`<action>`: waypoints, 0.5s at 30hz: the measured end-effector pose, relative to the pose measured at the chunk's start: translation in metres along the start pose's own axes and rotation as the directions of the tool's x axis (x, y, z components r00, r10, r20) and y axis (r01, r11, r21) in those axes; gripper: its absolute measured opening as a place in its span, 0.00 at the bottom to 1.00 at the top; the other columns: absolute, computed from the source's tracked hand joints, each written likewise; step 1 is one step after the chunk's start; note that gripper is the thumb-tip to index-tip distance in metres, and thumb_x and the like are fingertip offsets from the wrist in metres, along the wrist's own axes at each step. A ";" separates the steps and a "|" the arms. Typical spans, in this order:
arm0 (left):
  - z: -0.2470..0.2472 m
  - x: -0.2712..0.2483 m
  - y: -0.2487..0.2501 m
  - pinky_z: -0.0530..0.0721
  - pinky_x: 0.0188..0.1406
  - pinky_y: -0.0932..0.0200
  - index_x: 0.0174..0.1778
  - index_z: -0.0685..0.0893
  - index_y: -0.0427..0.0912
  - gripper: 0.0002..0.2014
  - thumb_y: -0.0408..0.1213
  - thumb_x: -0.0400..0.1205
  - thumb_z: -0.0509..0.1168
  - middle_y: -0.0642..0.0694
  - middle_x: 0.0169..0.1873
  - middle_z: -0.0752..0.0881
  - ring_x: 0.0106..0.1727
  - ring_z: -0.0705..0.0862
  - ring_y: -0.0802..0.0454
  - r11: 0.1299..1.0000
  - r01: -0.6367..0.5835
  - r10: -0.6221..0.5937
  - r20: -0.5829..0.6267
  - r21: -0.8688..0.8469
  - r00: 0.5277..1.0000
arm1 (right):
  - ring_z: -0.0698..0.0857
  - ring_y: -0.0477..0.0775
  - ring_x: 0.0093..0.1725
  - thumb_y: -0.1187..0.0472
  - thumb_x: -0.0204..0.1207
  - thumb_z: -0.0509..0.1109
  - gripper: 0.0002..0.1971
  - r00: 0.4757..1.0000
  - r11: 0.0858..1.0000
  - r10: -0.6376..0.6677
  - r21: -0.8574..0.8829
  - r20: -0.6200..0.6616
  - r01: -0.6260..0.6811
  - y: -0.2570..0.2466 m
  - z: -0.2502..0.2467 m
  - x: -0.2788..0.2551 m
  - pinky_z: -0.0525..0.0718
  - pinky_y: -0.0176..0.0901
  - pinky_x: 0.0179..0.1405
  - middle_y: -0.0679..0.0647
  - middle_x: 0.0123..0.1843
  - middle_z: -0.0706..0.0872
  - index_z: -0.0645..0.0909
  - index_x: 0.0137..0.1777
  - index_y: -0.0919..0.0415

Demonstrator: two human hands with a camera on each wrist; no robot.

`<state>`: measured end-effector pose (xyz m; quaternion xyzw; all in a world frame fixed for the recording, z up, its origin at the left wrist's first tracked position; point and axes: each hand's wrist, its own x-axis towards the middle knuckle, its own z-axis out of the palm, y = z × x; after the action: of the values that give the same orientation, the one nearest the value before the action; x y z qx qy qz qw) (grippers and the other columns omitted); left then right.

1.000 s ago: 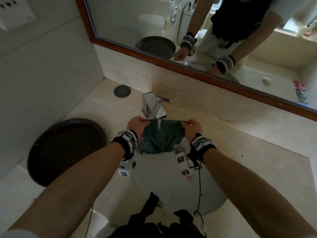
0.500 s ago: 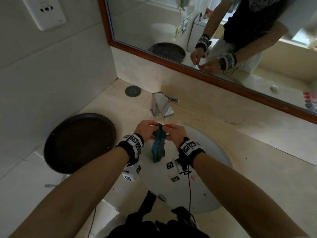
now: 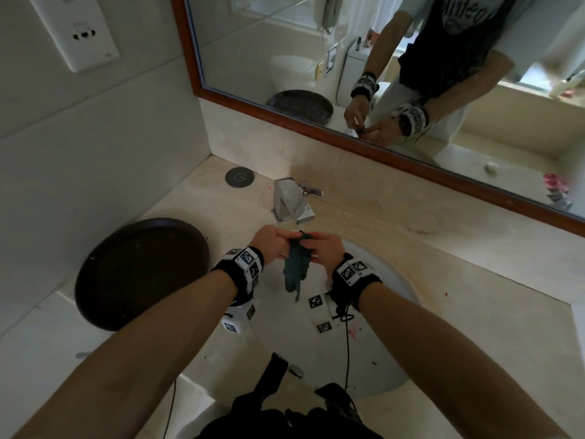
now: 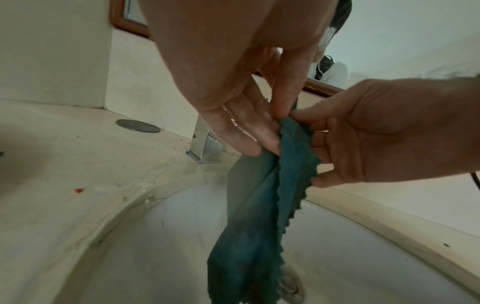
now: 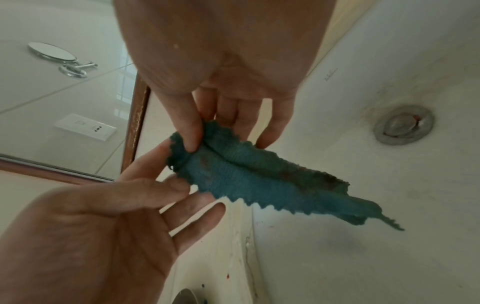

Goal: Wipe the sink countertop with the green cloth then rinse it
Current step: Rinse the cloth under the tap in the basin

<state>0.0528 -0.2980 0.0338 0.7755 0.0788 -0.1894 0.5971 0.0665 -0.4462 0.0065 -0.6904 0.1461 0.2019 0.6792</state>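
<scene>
Looking down in the head view: a beige tabletop holds a white sink below a framed mirror, with a tap behind the basin and a dark tray on the left. Left hand and right hand meet over the sink, both pinching the top of the cloth, which hangs folded.

Left wrist view: left fingers and thumb clamp the cloth's upper edge; right hand pinches the same edge.

Right wrist view: right thumb and fingers clamp the cloth; left hand pinches beside them, other fingers spread. Drain lies beyond.
</scene>
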 end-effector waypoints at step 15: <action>0.018 0.025 -0.023 0.80 0.58 0.54 0.64 0.82 0.31 0.21 0.22 0.74 0.72 0.37 0.54 0.85 0.57 0.82 0.41 0.992 0.115 -0.122 0.170 0.051 0.978 | 0.83 0.58 0.46 0.77 0.74 0.61 0.12 0.998 0.999 0.050 0.019 0.045 -0.051 0.003 -0.012 0.006 0.84 0.48 0.43 0.61 0.43 0.84 0.81 0.39 0.61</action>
<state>0.0640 -0.3112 -0.0007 0.7621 0.0689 -0.2930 0.5732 0.0711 -0.4574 0.0015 -0.6749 0.1503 0.2329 0.6839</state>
